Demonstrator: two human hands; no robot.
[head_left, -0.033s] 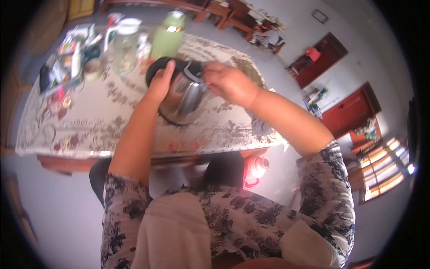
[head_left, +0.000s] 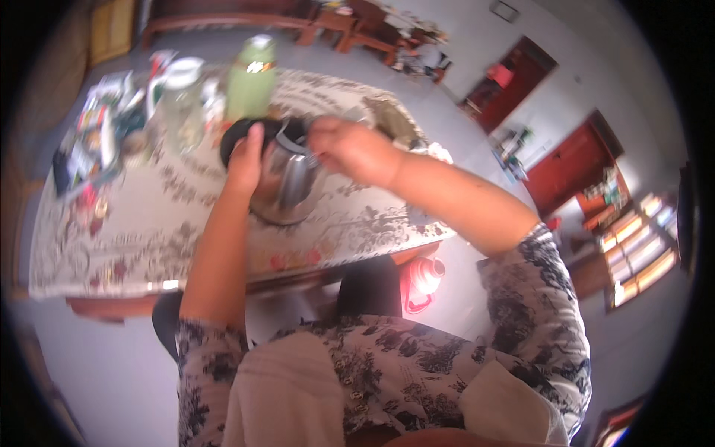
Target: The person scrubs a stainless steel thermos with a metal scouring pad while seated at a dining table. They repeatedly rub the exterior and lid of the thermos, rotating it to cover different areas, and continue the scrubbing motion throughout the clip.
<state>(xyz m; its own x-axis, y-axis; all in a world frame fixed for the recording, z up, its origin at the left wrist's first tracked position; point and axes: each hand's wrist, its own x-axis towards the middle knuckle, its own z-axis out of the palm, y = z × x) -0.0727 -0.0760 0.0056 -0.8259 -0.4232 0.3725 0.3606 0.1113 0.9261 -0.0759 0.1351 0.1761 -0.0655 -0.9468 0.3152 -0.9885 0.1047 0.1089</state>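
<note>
Left hand [head_left: 246, 164] and right hand [head_left: 350, 151] meet at a steel kettle [head_left: 289, 186] over the near middle of the table [head_left: 141, 249]. The left grasps it by its rounded black part [head_left: 233, 139], thumb laid along the side; the right has its fingers bunched at the rim, though blur hides whether they pinch anything. Whether the base rests on the cloth cannot be told.

If the left grip loosened while the right pulled, the smooth body could probably twist or tip; anything inside might then spill onto the cloth. A wide swing away from the person could also knock the green flask [head_left: 249, 89] just beyond.

The kettle's inside is out of sight. The flask has a white top, its contents hidden. Left of it stands a clear jar [head_left: 184, 123] with a white lid, too blurred to read what it holds. A pink jug [head_left: 424, 281] sits below the table edge, its contents unseen.
</note>
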